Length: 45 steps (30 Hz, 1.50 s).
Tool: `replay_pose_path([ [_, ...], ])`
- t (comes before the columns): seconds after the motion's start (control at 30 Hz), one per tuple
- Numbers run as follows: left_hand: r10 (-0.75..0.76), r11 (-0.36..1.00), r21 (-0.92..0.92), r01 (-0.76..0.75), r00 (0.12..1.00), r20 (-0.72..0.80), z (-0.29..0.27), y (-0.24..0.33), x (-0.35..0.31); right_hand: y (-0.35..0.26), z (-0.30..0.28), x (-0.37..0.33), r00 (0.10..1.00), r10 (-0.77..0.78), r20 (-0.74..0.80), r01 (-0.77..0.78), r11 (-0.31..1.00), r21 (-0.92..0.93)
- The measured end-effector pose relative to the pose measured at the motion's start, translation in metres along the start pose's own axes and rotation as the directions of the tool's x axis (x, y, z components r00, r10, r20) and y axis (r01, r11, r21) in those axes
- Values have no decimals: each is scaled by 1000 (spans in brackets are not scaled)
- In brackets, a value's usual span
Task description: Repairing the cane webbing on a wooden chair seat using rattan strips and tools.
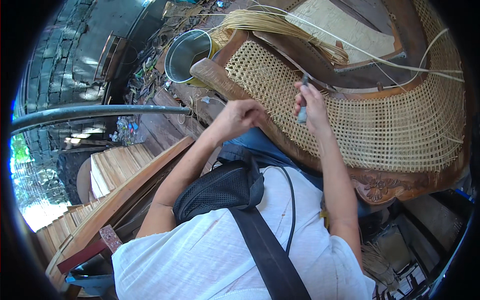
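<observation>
An outdoor work yard with stacked timber planks (117,170) and a grey stone wall (65,55) lies behind. The right hand (312,105) is closed round a small grey tool (303,112), pressed to the pale woven cane panel (380,125) of a dark carved wooden chair frame (385,187). The left hand (240,117) is curled at the panel's edge; what it grips is hidden. Loose cane strands (280,27) and a metal bucket (187,55) sit beyond. No labels are legible.

- No package, label, sign or screen can be made out with certainty.
- Small coloured scraps (131,126), blue and white, are seen among the litter on the ground at about nine o'clock; whether wrappers are among them cannot be told.
</observation>
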<state>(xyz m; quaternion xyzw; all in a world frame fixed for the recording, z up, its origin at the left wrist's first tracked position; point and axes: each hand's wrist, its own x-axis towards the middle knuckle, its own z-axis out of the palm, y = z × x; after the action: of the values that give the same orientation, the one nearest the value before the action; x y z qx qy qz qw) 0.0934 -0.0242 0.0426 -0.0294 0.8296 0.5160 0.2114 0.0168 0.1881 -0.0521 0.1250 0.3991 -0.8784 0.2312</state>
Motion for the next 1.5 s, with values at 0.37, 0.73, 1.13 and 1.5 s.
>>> replay_pose_path([
  [0.37,30,976,213,42,945,-325,-89,9,35,-14,71,22,960,95,264,253,114,-961],
  [0.73,-120,901,362,238,940,-320,-73,-4,33,-7,92,48,844,133,519,534,-124,-836],
  [1.13,-82,984,103,148,874,-479,-51,-12,22,-35,113,95,612,415,673,778,-159,-608],
  [1.5,-1,858,440,263,859,-512,-33,0,26,-30,123,113,592,528,609,764,-125,-633],
])
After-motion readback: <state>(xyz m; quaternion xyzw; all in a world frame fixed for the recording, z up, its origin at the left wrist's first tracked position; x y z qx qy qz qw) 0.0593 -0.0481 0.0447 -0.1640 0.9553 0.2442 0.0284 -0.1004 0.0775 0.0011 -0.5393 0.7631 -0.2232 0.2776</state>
